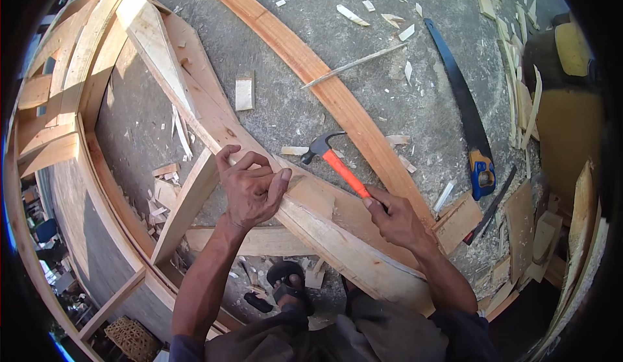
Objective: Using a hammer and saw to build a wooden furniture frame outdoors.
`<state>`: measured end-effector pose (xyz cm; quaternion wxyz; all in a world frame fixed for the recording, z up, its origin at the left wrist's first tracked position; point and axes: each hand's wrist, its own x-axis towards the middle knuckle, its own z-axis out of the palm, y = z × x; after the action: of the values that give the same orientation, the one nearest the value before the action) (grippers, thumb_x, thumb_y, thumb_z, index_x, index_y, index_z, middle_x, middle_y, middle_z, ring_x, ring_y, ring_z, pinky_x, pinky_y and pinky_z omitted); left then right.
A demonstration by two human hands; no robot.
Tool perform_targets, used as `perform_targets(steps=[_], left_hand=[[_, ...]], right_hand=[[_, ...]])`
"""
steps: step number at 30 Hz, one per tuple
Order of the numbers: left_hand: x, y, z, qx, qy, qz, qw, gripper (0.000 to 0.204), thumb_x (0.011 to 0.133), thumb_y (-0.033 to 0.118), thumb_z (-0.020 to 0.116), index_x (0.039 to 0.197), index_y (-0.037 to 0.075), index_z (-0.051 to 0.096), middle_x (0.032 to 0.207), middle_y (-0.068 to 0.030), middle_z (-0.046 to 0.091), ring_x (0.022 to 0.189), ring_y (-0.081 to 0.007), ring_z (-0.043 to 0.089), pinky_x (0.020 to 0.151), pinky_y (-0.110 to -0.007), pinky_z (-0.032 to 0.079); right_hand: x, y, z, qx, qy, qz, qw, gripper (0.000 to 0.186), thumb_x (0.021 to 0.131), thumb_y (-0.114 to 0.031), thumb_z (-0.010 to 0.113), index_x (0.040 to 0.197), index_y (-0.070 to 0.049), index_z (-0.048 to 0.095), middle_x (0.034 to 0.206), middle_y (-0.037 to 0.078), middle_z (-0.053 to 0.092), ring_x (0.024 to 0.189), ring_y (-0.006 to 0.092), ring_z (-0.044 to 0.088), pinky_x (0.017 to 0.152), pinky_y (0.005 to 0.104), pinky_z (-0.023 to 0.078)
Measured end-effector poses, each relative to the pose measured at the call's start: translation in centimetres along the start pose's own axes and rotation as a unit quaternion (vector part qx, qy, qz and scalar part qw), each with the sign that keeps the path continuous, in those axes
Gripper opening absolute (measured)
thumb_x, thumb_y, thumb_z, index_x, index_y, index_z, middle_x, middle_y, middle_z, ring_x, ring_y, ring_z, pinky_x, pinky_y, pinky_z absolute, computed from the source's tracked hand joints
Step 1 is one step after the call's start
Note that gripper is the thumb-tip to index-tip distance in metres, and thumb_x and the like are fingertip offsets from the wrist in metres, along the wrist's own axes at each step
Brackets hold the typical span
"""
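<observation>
My right hand (pixel 397 218) is wrapped round the orange handle of a claw hammer (pixel 347 174). Its dark head hangs over the near edge of the long curved plank, claw turned away to the right. My left hand (pixel 252 187), fingers bent and thumb out to the side, grips the top edge of a long pale wooden board (pixel 337 239) that runs diagonally across the frame. Whether a small nail sits under those fingers cannot be seen. A short wooden crosspiece (pixel 188 206) meets the board just left of that hand.
A curved wooden frame (pixel 84 135) with ribs stands at left. A long curved reddish plank (pixel 311 70) lies on the concrete floor (pixel 402 96). Beyond it rests a handsaw (pixel 457 89) with a blue and yellow handle. Offcuts and shavings are strewn about, with scrap wood (pixel 519 226) piled at right.
</observation>
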<state>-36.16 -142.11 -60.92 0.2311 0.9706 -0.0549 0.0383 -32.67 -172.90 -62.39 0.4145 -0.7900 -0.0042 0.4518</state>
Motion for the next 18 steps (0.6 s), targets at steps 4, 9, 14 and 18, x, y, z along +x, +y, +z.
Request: perform_targets(steps=[4,9,14,18], left_hand=[[-0.1,-0.1,0.2,-0.003,0.012,0.000,1.000,0.042,0.096,0.018,0.065,0.055,0.016,0.068,0.054,0.0029,0.061,0.076,-0.0146,0.062,0.106,-0.046,0.029],[0.1,0.1,0.2,-0.001,0.010,-0.003,1.000,0.042,0.097,0.019,0.065,0.055,0.015,0.067,0.055,0.0026,0.061,0.078,-0.0155,0.062,0.105,-0.045,0.029],[0.1,0.2,-0.1,0.013,0.015,0.015,1.000,0.030,0.094,0.024,0.072,0.064,0.018,0.076,0.056,0.0046,0.063,0.081,-0.0136,0.060,0.106,-0.047,0.029],[0.4,0.8,-0.3,0.010,-0.041,0.008,0.999,0.030,0.098,0.024,0.066,0.074,0.018,0.083,0.059,0.0038,0.065,0.087,-0.0133,0.060,0.112,-0.046,0.026]], right_hand=[[-0.1,0.3,-0.3,-0.069,-0.017,-0.059,0.996,0.042,0.105,-0.033,0.062,0.138,-0.008,0.065,0.067,0.017,0.058,0.060,0.0221,0.056,0.064,0.0396,0.048],[-3.3,-0.4,-3.9,0.084,0.025,0.078,0.993,0.046,0.104,-0.031,0.064,0.144,-0.007,0.061,0.065,0.011,0.058,0.059,0.0174,0.055,0.059,0.0353,0.047],[-7.2,3.1,-9.3,-0.136,-0.039,-0.033,0.989,0.040,0.098,-0.027,0.069,0.135,-0.012,0.070,0.075,0.012,0.071,0.062,0.0194,0.065,0.061,0.0351,0.050],[-6.2,-0.4,-12.7,-0.357,-0.165,-0.105,0.913,0.037,0.091,-0.025,0.069,0.127,-0.022,0.076,0.085,0.016,0.076,0.077,0.0304,0.073,0.072,0.0411,0.057]])
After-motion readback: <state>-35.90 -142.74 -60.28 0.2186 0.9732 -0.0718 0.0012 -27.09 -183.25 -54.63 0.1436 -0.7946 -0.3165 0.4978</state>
